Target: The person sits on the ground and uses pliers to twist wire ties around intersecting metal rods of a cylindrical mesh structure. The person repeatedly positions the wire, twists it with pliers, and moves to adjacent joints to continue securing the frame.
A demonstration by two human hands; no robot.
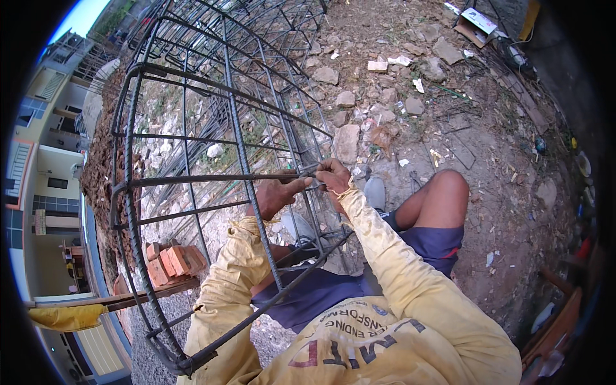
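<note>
my left hand [277, 194] grips a bar of the rebar cage [212, 115]; right hand [333, 176] pinches something thin, likely tie wire, just beside. a slip could jab fingertips.

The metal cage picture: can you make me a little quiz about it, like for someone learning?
1. True or false: both hands are at the steel bar cage.
2. What lies stacked under the cage? A) red bricks B) buckets C) planks
3. Fill in: the person's sleeves are ____ in colour.

Key:
1. True. The left hand and right hand meet where bars cross.
2. A, the red bricks.
3. Yellow, as on the sleeves.
</note>
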